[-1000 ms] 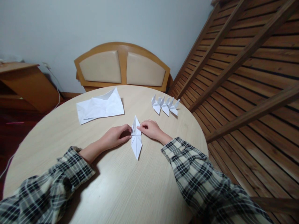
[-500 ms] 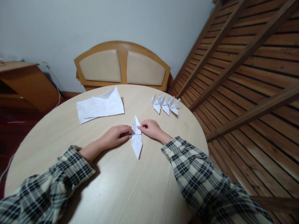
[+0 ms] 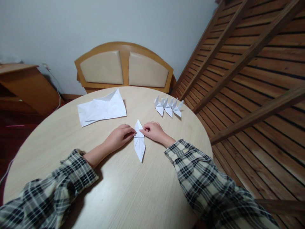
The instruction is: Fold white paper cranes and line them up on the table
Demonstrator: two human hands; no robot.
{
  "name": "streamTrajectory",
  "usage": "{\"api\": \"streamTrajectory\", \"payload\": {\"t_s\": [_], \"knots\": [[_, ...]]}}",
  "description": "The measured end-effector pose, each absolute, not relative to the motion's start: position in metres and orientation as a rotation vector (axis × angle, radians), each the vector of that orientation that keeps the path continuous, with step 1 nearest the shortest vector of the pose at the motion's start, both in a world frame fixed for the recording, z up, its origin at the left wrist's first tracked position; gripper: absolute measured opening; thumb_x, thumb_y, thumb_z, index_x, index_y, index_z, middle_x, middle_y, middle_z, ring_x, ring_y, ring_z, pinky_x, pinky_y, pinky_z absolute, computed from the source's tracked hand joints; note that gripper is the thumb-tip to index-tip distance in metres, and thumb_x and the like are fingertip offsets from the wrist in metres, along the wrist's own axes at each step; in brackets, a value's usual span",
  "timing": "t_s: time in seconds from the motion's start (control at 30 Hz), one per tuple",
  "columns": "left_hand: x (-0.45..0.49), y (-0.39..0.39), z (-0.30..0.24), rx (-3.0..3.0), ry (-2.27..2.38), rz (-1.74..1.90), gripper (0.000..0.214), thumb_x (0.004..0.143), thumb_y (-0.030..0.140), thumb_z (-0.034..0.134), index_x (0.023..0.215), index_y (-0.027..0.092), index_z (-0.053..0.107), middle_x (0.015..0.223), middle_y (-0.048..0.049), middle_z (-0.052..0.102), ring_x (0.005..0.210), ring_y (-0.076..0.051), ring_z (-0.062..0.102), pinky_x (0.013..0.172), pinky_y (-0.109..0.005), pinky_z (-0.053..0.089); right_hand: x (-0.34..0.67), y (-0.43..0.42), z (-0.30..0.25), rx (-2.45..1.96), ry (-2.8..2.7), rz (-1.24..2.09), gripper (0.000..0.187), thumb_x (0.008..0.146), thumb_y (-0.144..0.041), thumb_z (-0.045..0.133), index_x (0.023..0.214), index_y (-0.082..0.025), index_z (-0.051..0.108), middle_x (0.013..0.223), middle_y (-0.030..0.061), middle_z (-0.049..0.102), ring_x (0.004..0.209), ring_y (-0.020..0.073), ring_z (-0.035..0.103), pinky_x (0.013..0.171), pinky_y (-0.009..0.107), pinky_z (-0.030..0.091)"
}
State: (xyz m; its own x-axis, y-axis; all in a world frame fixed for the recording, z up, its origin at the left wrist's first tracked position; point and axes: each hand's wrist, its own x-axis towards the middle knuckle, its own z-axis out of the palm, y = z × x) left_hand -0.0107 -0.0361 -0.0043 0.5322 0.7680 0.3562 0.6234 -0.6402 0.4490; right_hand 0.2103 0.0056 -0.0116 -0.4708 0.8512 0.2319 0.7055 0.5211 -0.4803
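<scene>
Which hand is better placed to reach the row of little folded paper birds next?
Right, probably. The right hand rests at the right edge of the folded paper, and the folded birds sit on that side, just beyond it. The left hand would have to cross over the paper.

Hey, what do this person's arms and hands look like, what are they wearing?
Both arms wear long plaid sleeves, checked in black, grey and cream, loose and wrinkled. The left sleeve and right sleeve end above the wrists, leaving the forearms' ends bare. The left hand and right hand are bare: no gloves, and no rings or watch that I can see.
</scene>
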Motion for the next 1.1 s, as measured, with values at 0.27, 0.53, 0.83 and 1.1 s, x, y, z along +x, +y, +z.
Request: {"api": "streamTrajectory", "payload": {"t_s": [0.27,0.53,0.83,1.1], "knots": [[-0.0102,-0.0344,-0.0092,2.543,1.145,0.839,0.017,0.094,0.026,0.058,0.096,0.016,0.072,0.097,-0.0102,0.065,0.090,-0.022,0.061,0.081,-0.037,0.052,0.2086,0.0051,-0.0097,-1.287,-2.331,0.438,0.027,0.087,-0.035,0.066,0.065,-0.019,0.061,0.069,-0.0011,0.061,0.071,0.0147,0.049,0.070,0.029,0.031],[-0.0097,-0.0326,-0.0079,2.573,1.078,0.868,0.013,0.094,0.024,0.058,0.095,0.018,0.069,0.108,-0.0108,0.069,0.102,-0.023,0.063,0.091,-0.044,0.052,0.2086,0.0050,-0.0099,-1.272,-2.345,0.417,0.028,0.086,-0.033,0.067,0.063,-0.019,0.059,0.067,-0.0020,0.059,0.068,0.0139,0.047,0.070,0.029,0.030],[-0.0087,-0.0343,-0.0053,2.493,1.155,0.779,0.013,0.092,0.025,0.057,0.100,0.020,0.066,0.107,-0.0092,0.072,0.103,-0.024,0.065,0.093,-0.045,0.052,0.2093,0.0060,-0.0113,-1.258,-2.342,0.430,0.030,0.086,-0.033,0.067,0.062,-0.018,0.058,0.067,-0.0019,0.058,0.069,0.0136,0.047,0.070,0.028,0.029],[-0.0093,-0.0340,-0.0051,2.469,1.166,0.773,0.014,0.090,0.029,0.062,0.101,0.020,0.066,0.111,-0.0095,0.072,0.106,-0.026,0.064,0.095,-0.048,0.051,0.2111,0.0063,-0.0108,-1.212,-2.350,0.447,0.037,0.090,-0.041,0.063,0.062,-0.019,0.057,0.067,-0.0018,0.057,0.069,0.0135,0.047,0.069,0.028,0.029]]}}
